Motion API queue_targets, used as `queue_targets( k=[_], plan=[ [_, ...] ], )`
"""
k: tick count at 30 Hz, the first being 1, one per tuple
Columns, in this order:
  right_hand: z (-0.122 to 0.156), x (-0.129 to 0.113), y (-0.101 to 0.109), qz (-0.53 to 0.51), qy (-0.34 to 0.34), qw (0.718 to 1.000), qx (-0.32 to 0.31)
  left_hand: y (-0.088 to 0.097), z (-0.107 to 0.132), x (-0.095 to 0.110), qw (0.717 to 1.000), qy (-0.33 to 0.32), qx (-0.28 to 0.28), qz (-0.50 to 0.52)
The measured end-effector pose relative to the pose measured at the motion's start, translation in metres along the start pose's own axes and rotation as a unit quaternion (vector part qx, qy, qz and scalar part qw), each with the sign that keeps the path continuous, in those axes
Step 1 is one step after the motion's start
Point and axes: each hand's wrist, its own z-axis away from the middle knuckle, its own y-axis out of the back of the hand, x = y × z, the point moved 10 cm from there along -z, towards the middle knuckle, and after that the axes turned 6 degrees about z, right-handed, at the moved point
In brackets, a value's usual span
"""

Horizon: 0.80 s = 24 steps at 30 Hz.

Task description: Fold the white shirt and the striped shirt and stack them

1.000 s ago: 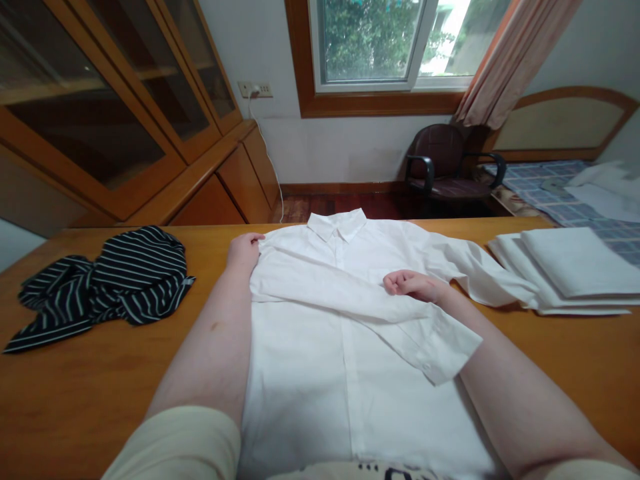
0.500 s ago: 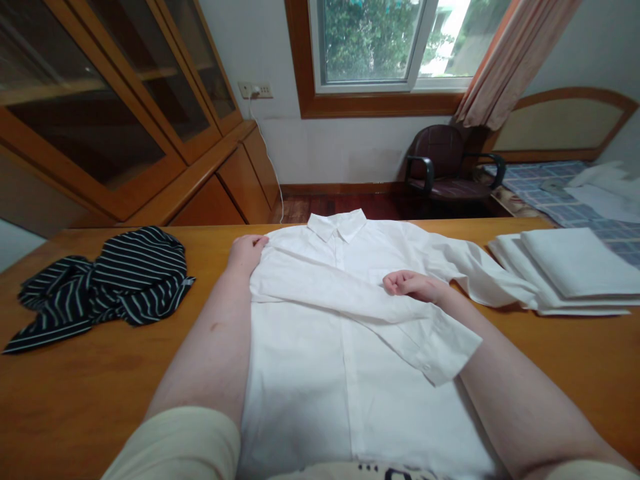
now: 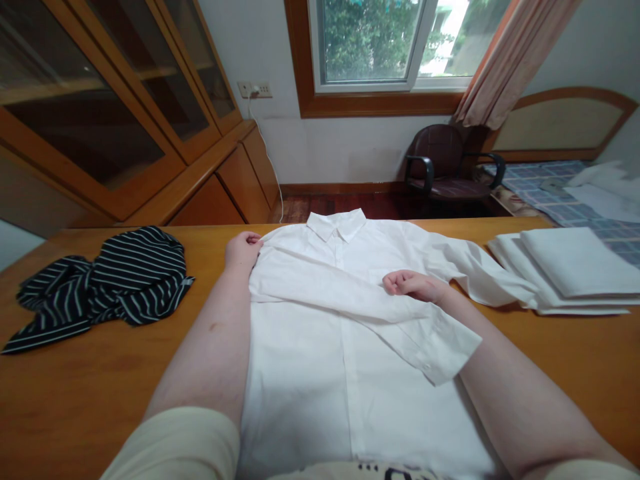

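Note:
A white long-sleeved button-up shirt [image 3: 300, 360] lies front side up, its collar toward the far edge of the table. One sleeve is folded slantwise across the chest, cuff at the lower right; the other sleeve stretches out to the right. My left hand [image 3: 243, 252] is closed at the shirt's left shoulder edge, fingertips pinching the fabric. Over the chest, my right hand [image 3: 416, 285] is closed with curled fingers at the upper edge of the folded sleeve. The cloth within its grasp is mostly hidden.
On the wooden table [image 3: 100, 393], a black-and-white striped garment [image 3: 140, 273] lies bunched at the left. A stack of folded white cloth [image 3: 580, 267] sits at the right, by the outstretched cuff. Beyond stand a cabinet [image 3: 190, 193], an armchair [image 3: 440, 160] and a bed [image 3: 550, 187].
My left hand has shifted slightly to the left and away from me at the shoulder edge. My right hand and the folded sleeve look unchanged.

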Motion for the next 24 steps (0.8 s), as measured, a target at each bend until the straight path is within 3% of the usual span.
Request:
queue_targets(
  k=[4, 9, 11, 15, 20, 24],
  plan=[
    [0.000, 0.002, -0.001, -0.007, -0.010, 1.000, 0.002, 0.005, 0.001, 0.006, 1.000, -0.003, 0.015, -0.028],
    [0.001, 0.003, -0.004, -0.001, -0.009, 1.000, -0.007, 0.024, 0.010, 0.029, 0.987, -0.051, 0.106, -0.112],
    [0.002, 0.004, -0.005, -0.003, -0.013, 1.000, -0.014, 0.025, 0.012, 0.032, 0.985, -0.055, 0.113, -0.121],
    [0.002, 0.004, -0.005, -0.001, -0.010, 1.000, -0.015, 0.021, 0.008, 0.025, 0.990, -0.048, 0.098, -0.095],
    [0.000, 0.001, -0.002, 0.001, -0.003, 1.000, -0.003, 0.015, -0.002, 0.003, 0.996, -0.030, 0.078, 0.018],
    [0.001, -0.008, 0.005, 0.019, 0.012, 0.999, 0.040, 0.013, -0.005, -0.011, 0.997, 0.013, 0.071, 0.004]
  ],
)
